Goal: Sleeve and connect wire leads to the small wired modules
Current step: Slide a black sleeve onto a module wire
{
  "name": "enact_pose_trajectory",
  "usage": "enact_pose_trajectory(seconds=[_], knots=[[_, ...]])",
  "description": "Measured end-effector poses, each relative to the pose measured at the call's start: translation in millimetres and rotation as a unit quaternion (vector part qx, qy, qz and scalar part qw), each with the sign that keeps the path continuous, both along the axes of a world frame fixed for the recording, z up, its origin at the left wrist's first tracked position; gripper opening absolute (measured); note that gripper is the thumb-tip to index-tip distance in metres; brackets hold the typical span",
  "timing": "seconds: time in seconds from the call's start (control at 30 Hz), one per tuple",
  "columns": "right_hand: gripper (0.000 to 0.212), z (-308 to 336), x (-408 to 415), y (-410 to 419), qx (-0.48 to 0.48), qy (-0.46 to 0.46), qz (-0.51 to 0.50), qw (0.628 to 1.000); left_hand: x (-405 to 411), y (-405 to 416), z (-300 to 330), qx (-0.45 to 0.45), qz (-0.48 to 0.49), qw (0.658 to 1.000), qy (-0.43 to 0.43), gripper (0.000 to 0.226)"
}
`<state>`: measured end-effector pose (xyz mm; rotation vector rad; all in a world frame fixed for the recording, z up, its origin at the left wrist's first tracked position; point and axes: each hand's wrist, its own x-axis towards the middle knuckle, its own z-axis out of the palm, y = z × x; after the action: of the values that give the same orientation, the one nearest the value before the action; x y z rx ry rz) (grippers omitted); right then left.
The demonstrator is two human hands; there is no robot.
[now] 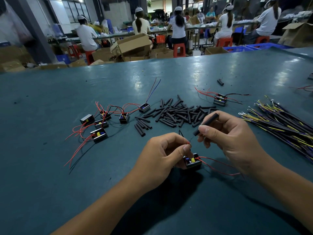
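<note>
on the far left of the green table (50, 102) a cluster of finished-looking modules (100, 122) is lying with red leads trailing toward the near edge. moving inward, the left hand (162, 153) is pinching the tip of a red lead (189, 142) between thumb and forefinger, its lower fingers curling round the small wired module (192, 161) just above the table. beyond it, the pile of black sleeves (179, 112) is sitting well within reach. the right hand (228, 138) is gripping one black sleeve (205, 123) between thumb and fingers, its lower mouth tilting down at the lead tip, a thin strand seemingly bridging the two. to do this well, it looks wise to be keeping the lead stiff and short, lining the tube's mouth along the wire, then sliding without bending it. at far right, a bundle of yellow and purple wire leads (279, 119) is waiting.
</note>
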<state>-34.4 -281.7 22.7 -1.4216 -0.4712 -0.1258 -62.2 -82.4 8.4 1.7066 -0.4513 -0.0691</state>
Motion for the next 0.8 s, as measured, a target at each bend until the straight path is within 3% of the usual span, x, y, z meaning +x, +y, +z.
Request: enact_pose_trajectory(seconds=[0.37, 0.57, 0.8], knots=[[0.013, -3, 3, -1, 0.000, -0.013, 0.006, 1.000, 3, 1, 0, -0.006, -0.004, 1.000, -0.003, 0.009], [0.019, -5, -1, 3, -0.054, -0.035, 0.016, 0.998, 5, 1, -3, -0.030, -0.014, 0.999, 0.007, 0.004], [0.008, -12, -4, 7, -0.130, -0.046, 0.015, 0.990, 11, 3, -8, -0.026, -0.012, 0.999, -0.018, 0.020]])
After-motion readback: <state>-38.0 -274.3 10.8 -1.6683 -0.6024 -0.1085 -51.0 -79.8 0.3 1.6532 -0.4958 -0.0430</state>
